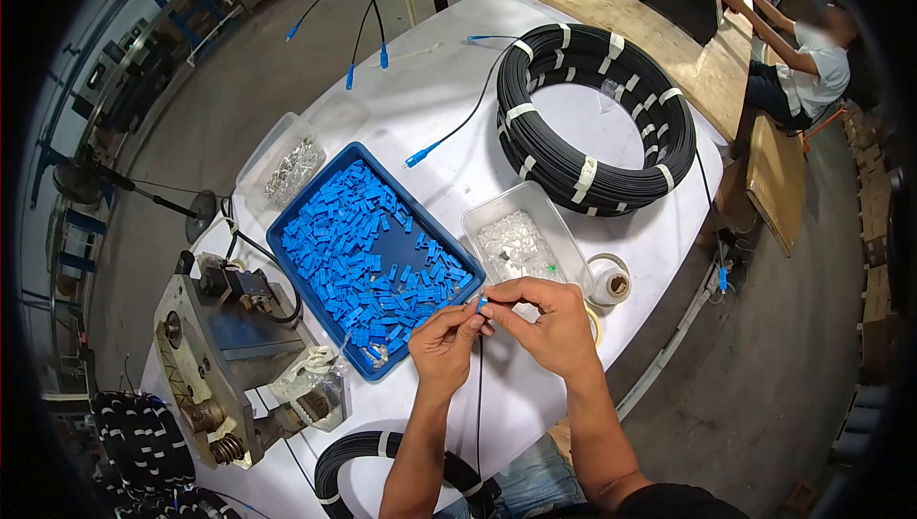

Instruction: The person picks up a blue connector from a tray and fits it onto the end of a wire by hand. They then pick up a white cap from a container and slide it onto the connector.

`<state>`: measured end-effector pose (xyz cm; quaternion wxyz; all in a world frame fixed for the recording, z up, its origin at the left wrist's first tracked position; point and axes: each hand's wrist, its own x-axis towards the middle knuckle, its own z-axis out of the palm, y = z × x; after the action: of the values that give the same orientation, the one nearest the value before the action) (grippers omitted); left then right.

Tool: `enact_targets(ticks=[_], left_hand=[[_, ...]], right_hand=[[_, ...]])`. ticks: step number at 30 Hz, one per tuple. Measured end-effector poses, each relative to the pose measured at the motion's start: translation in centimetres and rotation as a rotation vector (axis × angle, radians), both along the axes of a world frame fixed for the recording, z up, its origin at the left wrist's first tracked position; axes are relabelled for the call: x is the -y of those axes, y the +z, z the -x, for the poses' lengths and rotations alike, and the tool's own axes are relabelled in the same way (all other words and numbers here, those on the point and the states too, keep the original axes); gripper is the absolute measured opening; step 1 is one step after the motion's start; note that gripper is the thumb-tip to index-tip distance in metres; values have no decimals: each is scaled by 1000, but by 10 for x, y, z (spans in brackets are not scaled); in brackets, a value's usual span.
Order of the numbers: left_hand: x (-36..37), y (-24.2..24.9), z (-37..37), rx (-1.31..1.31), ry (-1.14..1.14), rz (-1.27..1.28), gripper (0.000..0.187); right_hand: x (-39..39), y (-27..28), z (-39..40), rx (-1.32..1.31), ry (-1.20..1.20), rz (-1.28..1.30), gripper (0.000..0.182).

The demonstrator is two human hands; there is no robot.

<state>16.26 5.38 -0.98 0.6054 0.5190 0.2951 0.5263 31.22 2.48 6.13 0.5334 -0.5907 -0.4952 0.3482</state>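
Observation:
My left hand (444, 342) is closed, thumb and fingers pinching a small blue fibre connector (481, 305) at the end of a black cable (479, 395). From the other side my right hand (549, 323) pinches the same connector near its tip; the fingertips hide most of it. The cable hangs straight down between my wrists toward a black cable coil (358, 444) at the table's near edge. Just left of my hands lies a blue tray (447, 225) holding many loose blue connector housings (349, 242). A clear box (570, 247) of small translucent caps stands right beyond my fingers.
A large taped black cable coil (587, 175) occupies the back right of the white table (439, 80). At left stand a metal press (224, 357) and a clear box (287, 166) of small metal parts. A tape roll (611, 282) sits at right. Another person (812, 61) works farther off.

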Motion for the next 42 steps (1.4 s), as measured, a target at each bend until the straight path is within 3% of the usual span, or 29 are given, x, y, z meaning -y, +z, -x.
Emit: enact_targets(ticks=[14,16,17,19,21,23,24,29,30,33,34,35,37,38,39,41,42], left_hand=[[-2,3,2,34,-42,38,15],[-5,7,10,61,-119,61,15],[-6,10,13,86,-192,83,15],[-1,14,20,107,-231,125,18],[5,16,31,74,-319,227,22],[14,21,42,68,-333,205,26],[19,22,49,5,-310,235,26],[42,40,91,-40,-259,239,28],[48,41,100,-20,-226,226,30],[73,48,135,19,-115,196,32],[83,49,148,33,-54,200,33],[93,48,164,70,-14,218,31],[112,47,192,69,162,245,28],[120,41,205,55,270,172,25],[127,39,218,59,312,161,25],[145,37,244,-93,675,185,23],[158,35,268,-148,907,73,21]], right_hand=[[4,-8,8,-55,11,-84,14],[10,-15,17,-379,-4,-67,19],[14,-20,23,-371,0,-69,19],[25,-34,38,-613,-164,-134,25],[38,-46,50,-651,-147,-110,24],[48,-61,64,-465,-130,40,20],[51,-61,73,-201,-178,21,19],[75,-67,106,147,-148,-23,33],[78,-72,113,275,-193,-36,39],[85,-85,129,195,-73,-12,49],[88,-75,133,50,31,138,48],[90,-76,137,54,67,128,48],[92,-80,151,-146,380,467,46],[94,-73,160,51,413,297,43],[96,-76,170,58,455,286,43],[100,-85,189,219,499,86,50],[103,-72,201,496,587,36,58]])
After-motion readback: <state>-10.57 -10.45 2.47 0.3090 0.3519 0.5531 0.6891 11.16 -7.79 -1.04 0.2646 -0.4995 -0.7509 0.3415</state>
